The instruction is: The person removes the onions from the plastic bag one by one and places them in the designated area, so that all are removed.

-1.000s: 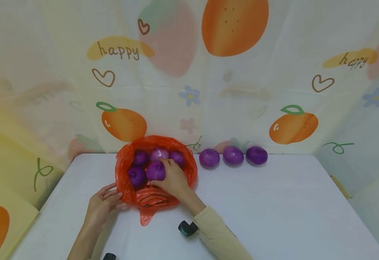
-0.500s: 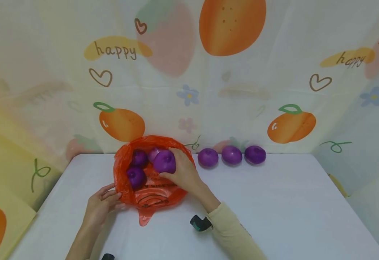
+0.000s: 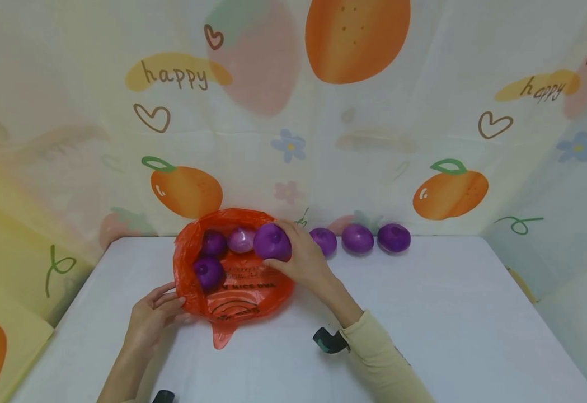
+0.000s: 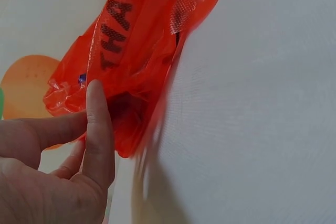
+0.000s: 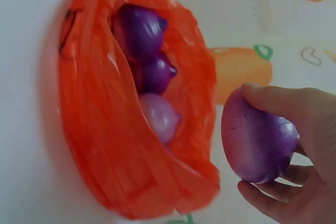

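Observation:
In the head view, an orange-red plastic bag (image 3: 233, 305) lies on the table with its mouth spread towards the camera. Three purple onions show inside it, among them a paler onion (image 3: 241, 239) and a dark onion (image 3: 209, 274). My right hand (image 3: 305, 254) holds another purple onion (image 3: 272, 242) at the bag's right rim. In the right wrist view, thumb and fingers wrap around this onion (image 5: 257, 135), apart from the bag (image 5: 115, 145). My left hand (image 3: 149, 319) pinches the bag's left edge; in the left wrist view, its thumb (image 4: 100, 129) lies against the red plastic (image 4: 142, 51).
Along the table's back edge, right of the bag, stand three purple onions: one (image 3: 325, 242) partly behind my right hand, then a second (image 3: 357, 239) and a third (image 3: 394, 238). A fruit-patterned curtain (image 3: 364, 184) hangs behind the white table (image 3: 424, 319).
My right hand has raised the onion from the middle of the bag and carried it right to the rim. My left hand keeps its place on the bag.

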Demonstrator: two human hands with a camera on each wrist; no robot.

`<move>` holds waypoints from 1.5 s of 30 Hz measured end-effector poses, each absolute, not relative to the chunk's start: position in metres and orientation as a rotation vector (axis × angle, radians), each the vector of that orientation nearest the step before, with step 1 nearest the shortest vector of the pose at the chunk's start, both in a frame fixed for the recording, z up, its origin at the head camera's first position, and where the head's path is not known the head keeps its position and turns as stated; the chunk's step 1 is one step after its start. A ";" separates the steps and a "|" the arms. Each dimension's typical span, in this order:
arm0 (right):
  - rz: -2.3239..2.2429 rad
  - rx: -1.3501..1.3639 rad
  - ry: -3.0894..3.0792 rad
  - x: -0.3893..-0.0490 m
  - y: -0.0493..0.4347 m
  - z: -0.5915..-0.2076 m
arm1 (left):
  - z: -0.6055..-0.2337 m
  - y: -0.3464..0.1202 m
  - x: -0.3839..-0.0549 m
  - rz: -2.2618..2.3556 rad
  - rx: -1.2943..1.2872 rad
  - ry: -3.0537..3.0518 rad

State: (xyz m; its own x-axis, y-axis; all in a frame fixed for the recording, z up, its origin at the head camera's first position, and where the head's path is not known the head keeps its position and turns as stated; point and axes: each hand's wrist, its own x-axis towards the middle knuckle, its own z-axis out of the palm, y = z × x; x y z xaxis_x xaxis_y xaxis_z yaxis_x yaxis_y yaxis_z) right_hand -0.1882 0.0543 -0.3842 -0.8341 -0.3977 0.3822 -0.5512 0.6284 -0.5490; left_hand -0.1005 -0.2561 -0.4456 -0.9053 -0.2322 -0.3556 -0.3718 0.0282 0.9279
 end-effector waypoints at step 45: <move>1.013 0.143 -2.504 -0.210 0.274 -0.399 | -0.447 -0.253 -0.101 2.032 -0.613 2.201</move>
